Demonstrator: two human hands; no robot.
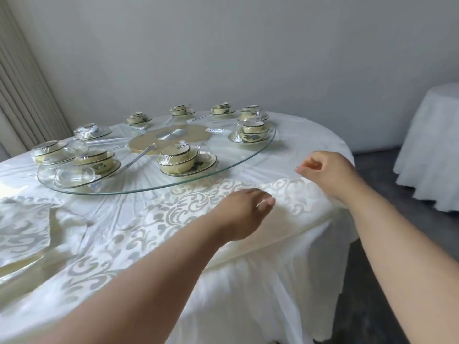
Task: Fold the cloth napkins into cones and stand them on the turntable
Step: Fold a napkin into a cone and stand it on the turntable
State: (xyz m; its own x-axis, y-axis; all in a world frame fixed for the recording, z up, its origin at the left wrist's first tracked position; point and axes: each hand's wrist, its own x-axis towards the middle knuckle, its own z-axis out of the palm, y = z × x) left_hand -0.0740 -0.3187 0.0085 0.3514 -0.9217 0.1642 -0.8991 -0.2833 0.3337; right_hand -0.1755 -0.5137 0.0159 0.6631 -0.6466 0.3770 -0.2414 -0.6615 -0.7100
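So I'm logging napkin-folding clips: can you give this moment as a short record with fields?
setting: round table in white cloth
turntable: glass turntable carrying wrapped bowl sets
napkin: patterned napkin spread flat near the table edge, unfolded
spare napkins: stack at far left
left hand: left hand on the napkin
right hand: right hand above the napkin's far corner, fingers curled, holding nothing visible
cones standing: none

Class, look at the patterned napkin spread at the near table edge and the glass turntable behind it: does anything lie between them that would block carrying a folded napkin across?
Nothing visible does. Only bare tablecloth lies between the napkin and the turntable rim. The wrapped bowl set sits further in, leaving the near rim free.
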